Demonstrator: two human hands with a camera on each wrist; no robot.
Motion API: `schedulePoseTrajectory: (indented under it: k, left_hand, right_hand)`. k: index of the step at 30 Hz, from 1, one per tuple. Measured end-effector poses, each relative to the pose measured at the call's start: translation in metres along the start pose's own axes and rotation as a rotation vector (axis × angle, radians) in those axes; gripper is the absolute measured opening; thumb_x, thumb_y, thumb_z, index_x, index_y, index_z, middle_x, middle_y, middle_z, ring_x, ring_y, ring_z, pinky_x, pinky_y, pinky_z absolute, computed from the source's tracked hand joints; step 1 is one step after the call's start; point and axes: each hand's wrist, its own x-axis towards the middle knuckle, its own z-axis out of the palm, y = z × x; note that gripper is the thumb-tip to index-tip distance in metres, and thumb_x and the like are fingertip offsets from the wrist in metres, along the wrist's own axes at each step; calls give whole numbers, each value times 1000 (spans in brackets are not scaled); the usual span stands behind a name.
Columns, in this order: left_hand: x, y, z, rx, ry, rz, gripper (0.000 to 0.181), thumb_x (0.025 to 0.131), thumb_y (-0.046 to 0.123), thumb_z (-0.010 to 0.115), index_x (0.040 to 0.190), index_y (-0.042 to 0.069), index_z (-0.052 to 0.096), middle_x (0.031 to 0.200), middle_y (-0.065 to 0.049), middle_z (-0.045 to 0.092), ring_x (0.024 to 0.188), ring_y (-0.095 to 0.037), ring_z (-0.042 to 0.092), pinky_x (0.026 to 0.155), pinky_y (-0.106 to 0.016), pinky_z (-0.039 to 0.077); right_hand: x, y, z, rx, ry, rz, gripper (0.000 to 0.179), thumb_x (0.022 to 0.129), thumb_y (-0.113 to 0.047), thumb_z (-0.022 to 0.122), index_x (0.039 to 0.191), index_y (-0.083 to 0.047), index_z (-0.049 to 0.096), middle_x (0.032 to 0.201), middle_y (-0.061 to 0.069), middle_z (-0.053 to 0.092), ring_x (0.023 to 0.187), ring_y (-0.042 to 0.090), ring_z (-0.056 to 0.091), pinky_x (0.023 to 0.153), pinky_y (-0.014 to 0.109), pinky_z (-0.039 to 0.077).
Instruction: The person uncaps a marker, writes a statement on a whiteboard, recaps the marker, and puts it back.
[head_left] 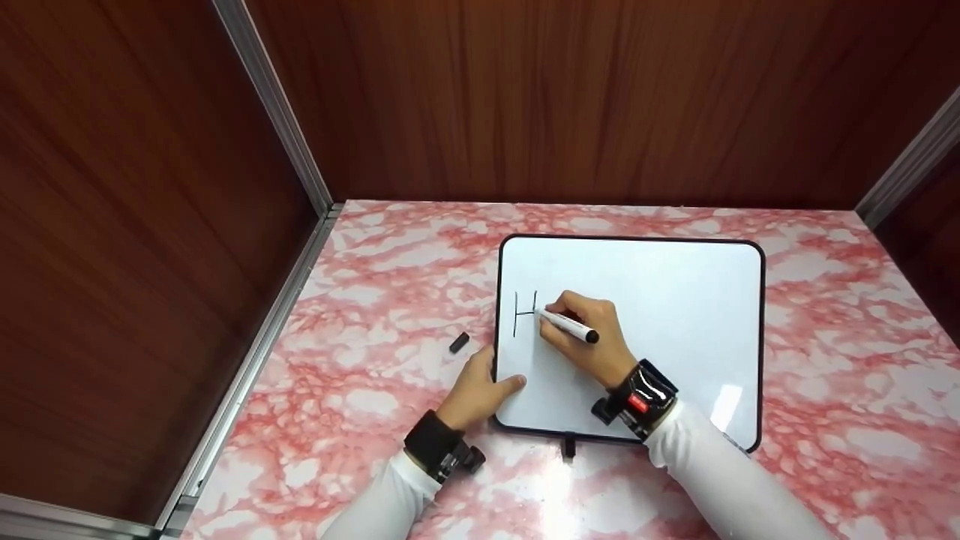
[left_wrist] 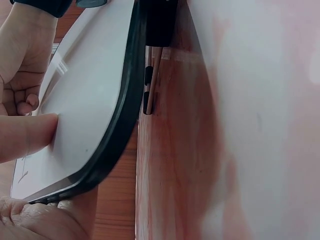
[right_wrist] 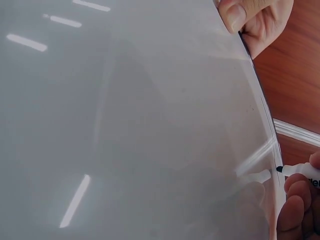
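A black-rimmed whiteboard (head_left: 660, 300) stands tilted on the table, with a black letter H (head_left: 525, 313) drawn near its left side. My right hand (head_left: 592, 337) pinches a white marker (head_left: 571, 326), its tip close to the right stroke of the H. In the right wrist view the marker's dark tip (right_wrist: 280, 169) is bare. My left hand (head_left: 480, 390) grips the board's lower left edge, thumb on the white face and fingers behind, as the left wrist view shows too. A black marker cap (head_left: 459, 343) lies on the table left of the board.
The table (head_left: 360, 405) has a red and white marbled top. Brown wood panels (head_left: 562, 105) rise at the back and sides, joined by metal rails (head_left: 277, 112). A small black stand part (head_left: 569, 445) sticks out below the board's lower edge.
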Motion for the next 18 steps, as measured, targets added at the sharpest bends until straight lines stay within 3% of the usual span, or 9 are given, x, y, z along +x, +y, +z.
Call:
schedulePoseTrajectory:
  k: [10, 18]
  left_hand:
    - [0, 0, -1, 4, 2, 28, 40, 83, 6, 72, 119, 1, 58, 107, -9, 67, 95, -20, 64, 85, -37, 51]
    - [-1, 1, -1, 42, 11, 16, 40, 82, 7, 72, 119, 3, 58, 106, -7, 67, 94, -18, 63, 84, -34, 51]
  right_hand:
    - [-13, -4, 2, 10, -7, -9, 12, 74, -5, 71, 73, -14, 63, 71, -10, 65, 51, 3, 46, 44, 20, 35]
    - [-23, -8, 3, 10, -29, -11, 14, 74, -5, 72, 72, -14, 62, 70, -9, 64, 51, 3, 45, 43, 20, 35]
